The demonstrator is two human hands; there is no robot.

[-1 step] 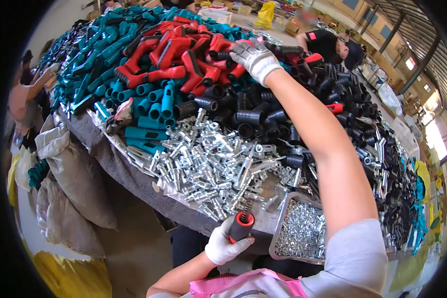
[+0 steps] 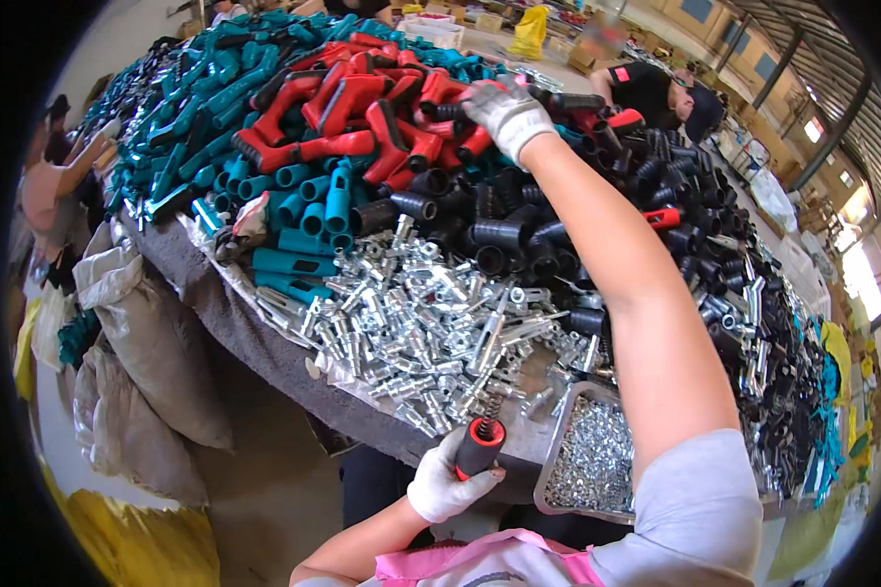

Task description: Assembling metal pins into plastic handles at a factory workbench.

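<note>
My left hand (image 2: 442, 486), in a white glove, is at the table's near edge and grips a short black-and-red handle (image 2: 480, 447) upright, with a metal spring sticking out of its top. My right arm stretches far across the table. My gloved right hand (image 2: 507, 113) lies on the pile of red-and-black handles (image 2: 352, 108), its fingers curled around one of them. Between the two hands lies a heap of silver metal fittings (image 2: 411, 323).
Teal handles (image 2: 215, 108) are heaped at the far left and black tubes (image 2: 519, 235) in the middle and right. A metal tray of small silver parts (image 2: 597, 465) sits by my right elbow. Grey sacks (image 2: 137, 333) hang at the table's left edge. A person in black (image 2: 656, 93) bends over the far side.
</note>
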